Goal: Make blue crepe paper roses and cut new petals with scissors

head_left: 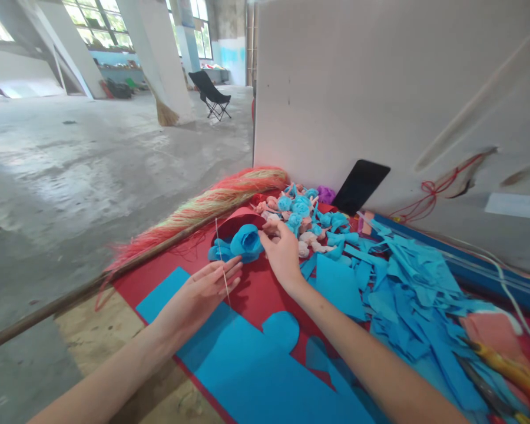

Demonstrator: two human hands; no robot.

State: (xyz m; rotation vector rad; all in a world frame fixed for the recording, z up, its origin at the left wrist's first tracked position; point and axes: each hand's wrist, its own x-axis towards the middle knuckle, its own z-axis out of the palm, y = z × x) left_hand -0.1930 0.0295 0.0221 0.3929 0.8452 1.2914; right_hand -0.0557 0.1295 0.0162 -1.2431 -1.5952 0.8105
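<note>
A rolled blue crepe-paper flower (248, 240) with loose blue strip around its base is in front of me, above the red sheet (251, 288). My right hand (281, 246) pinches its right edge between thumb and fingertips. Palm turned up, my left hand (214, 278) is at the lower left of the flower, fingers nearly straight. A thin white stick (219, 244) runs steeply across these fingers and seems held between them. Below both hands lie a large blue paper sheet (265, 365) and a heart-like blue cutout (281, 331).
Small blue and pink paper flowers (298, 206) are heaped behind my right hand. Blue paper scraps (419, 294) and yellow-handled pliers (503, 365) lie right. A dark phone (362, 185) leans on the white panel (380, 88). A wooden pole (70, 306) and pink-green fibre bundle (203, 206) edge the left.
</note>
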